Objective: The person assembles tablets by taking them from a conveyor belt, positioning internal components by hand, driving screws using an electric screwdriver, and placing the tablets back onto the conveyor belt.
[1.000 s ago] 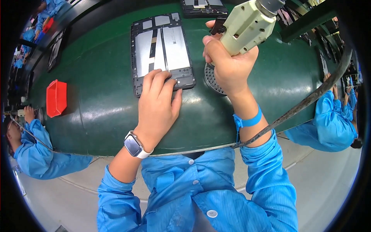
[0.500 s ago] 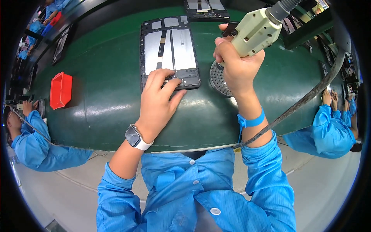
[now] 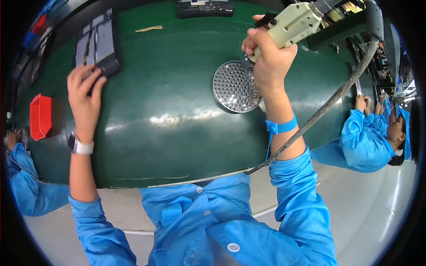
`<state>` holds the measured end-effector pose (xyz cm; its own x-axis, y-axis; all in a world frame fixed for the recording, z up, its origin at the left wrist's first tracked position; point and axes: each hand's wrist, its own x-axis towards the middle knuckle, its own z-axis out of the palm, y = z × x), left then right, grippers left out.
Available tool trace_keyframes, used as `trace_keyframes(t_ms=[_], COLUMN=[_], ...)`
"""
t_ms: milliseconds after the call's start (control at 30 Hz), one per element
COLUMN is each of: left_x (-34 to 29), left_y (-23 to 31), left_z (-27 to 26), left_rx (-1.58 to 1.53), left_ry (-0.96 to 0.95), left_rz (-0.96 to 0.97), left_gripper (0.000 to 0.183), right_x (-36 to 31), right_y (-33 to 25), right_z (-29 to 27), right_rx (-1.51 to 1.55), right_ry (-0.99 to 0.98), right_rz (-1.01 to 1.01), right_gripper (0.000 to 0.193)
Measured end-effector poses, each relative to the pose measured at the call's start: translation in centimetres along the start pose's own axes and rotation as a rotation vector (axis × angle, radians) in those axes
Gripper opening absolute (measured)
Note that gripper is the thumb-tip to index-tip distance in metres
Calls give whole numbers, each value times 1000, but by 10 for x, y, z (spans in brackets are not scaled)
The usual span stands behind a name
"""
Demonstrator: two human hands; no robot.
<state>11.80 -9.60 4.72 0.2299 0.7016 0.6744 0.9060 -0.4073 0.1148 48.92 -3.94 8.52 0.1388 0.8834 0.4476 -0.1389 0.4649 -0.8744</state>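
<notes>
At the far left of the green bench, an opened tablet [image 3: 101, 42] shows its silver inside, a dark ribbon cable and a black frame. My left hand [image 3: 85, 91] reaches to its near end, fingers stretched out and touching the edge, thumb apart. My right hand [image 3: 271, 60] is wrapped around a cream powered screwdriver [image 3: 290, 26] with a corrugated hose at its upper end. Its lower tip is at the far edge of a round metal dish [image 3: 235, 86] full of holes, some holding small bright bits. The tip itself is partly hidden by my fingers.
Another opened device [image 3: 205, 9] lies at the bench's far edge, near a thin tan strip [image 3: 149, 29]. A red bin [image 3: 41, 116] stands at the left. A thick grey cable [image 3: 326, 106] crosses by my right forearm. Co-workers in blue sit at both sides.
The tablet has shifted from in front of me to the far left, my left hand moving with it. The screwdriver stays in my right hand by the dish. The view has shifted somewhat.
</notes>
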Motion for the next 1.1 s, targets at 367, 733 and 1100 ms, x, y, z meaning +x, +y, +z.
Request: trace_keyframes(t_ms=[367, 733, 1100], left_x=[52, 55, 80], left_y=[-157, -141, 36], left_z=[67, 55, 97], left_rx=[340, 155, -182], left_ry=[-7, 41, -189], left_rz=[-377, -242, -178], left_gripper=[31, 21, 68], right_x=[-5, -6, -9], right_y=[5, 2, 1], right_z=[-3, 0, -2], right_rx=[-73, -18, -144], right_ry=[26, 41, 40], right_rz=[34, 56, -300], right_gripper=[22, 22, 23])
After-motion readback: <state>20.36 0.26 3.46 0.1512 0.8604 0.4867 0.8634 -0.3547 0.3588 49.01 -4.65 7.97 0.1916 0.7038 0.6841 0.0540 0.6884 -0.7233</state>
